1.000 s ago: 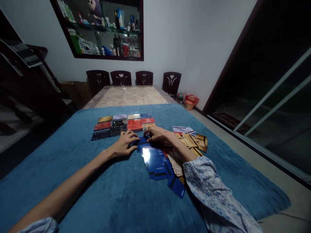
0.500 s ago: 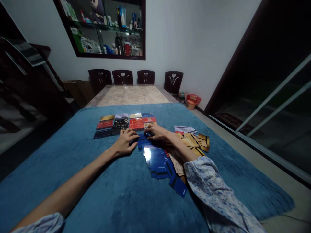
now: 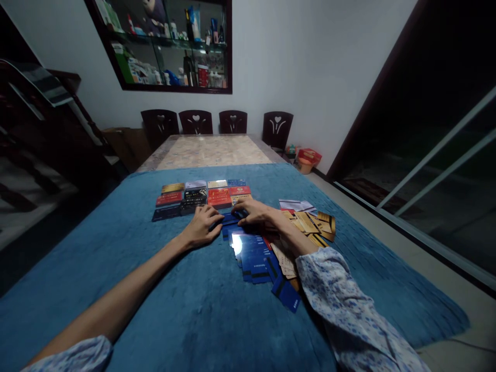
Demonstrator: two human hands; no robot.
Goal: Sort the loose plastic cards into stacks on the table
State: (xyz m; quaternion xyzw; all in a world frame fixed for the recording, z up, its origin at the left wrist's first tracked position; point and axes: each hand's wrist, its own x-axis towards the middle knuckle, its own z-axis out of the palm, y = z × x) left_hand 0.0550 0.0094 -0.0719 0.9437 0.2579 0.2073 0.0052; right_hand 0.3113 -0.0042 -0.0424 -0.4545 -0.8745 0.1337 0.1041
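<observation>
Between my two hands lies a small stack of blue cards, just in front of neat rows of cards. My left hand grips its left end with curled fingers and thumb. At its right end, my right hand bends its fingers and thumb around the cards. Nearer to me, loose blue cards fan out over the blue cloth. Beige and gold cards lie in a heap by my right forearm. The rows include a red-orange card, a black card and a dark blue card.
A blue cloth covers the near part of the long table, and its marble top shows beyond. Several dark chairs stand at the far end. White and lilac cards lie behind the gold heap.
Both hands stay at the blue cards with hardly any shift. The whole view has moved very slightly; the card rows and loose heaps look unchanged.
</observation>
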